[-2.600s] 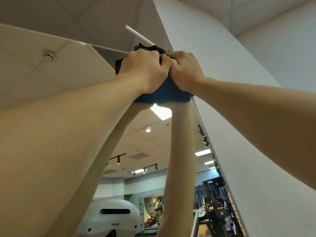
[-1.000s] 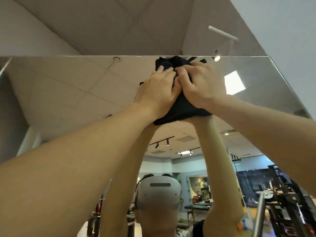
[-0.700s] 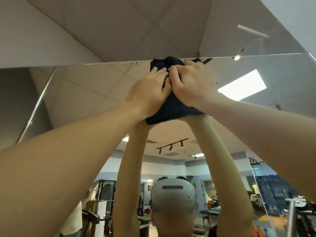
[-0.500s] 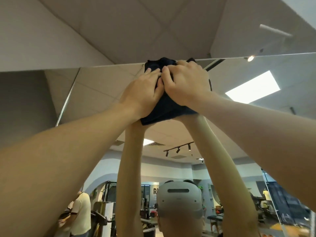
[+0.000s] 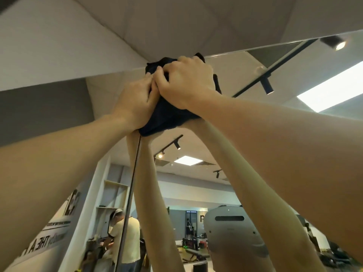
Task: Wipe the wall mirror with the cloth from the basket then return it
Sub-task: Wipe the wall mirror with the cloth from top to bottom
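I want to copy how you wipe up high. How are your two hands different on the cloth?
The right hand sits higher, near the mirror's top edge; the left hand sits lower. The right hand's fingers overlap the left hand's fingertips. Both press the same dark cloth against the mirror, arms stretched up.

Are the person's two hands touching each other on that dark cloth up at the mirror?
Touching. In the head view the left hand and right hand meet at the fingers, no gap between them, both pressed onto the dark cloth against the mirror.
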### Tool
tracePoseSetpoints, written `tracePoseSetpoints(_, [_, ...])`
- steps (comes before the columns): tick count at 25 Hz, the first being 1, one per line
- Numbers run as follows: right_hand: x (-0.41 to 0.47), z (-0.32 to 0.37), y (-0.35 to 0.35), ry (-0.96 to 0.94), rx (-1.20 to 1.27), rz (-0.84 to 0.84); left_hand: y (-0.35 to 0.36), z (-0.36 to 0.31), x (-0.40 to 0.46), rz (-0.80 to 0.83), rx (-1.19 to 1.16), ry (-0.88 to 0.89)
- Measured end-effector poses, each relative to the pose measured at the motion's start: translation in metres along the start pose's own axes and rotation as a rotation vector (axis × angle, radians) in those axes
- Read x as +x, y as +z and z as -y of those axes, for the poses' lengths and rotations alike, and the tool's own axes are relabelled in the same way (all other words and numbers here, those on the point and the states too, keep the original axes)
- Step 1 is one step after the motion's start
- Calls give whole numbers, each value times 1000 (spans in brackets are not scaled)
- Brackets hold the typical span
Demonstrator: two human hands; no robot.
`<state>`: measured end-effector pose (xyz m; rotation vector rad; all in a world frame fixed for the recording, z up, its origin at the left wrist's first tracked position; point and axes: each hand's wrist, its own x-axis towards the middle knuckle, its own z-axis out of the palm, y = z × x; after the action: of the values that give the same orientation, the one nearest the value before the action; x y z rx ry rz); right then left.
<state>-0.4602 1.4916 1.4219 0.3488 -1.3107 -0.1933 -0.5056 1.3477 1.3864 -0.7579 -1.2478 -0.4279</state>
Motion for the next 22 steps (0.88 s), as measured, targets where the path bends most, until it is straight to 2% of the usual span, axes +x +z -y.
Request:
tracePoseSetpoints(5, [6,20,14,-4,-24,-49,-10,21,-12,-14,-4,-54])
tracePoseSetpoints(14, [-14,31,4,41,-8,6,-12,17,-29,-53,-52,21])
tracePoseSetpoints(19, [-49,47,-7,60,35,82,-20,13,-63,72,-5,-32])
tracePoseSetpoints(22, [-67,46,-16,65,46,128,-22,-6,-77,88,-12,-72])
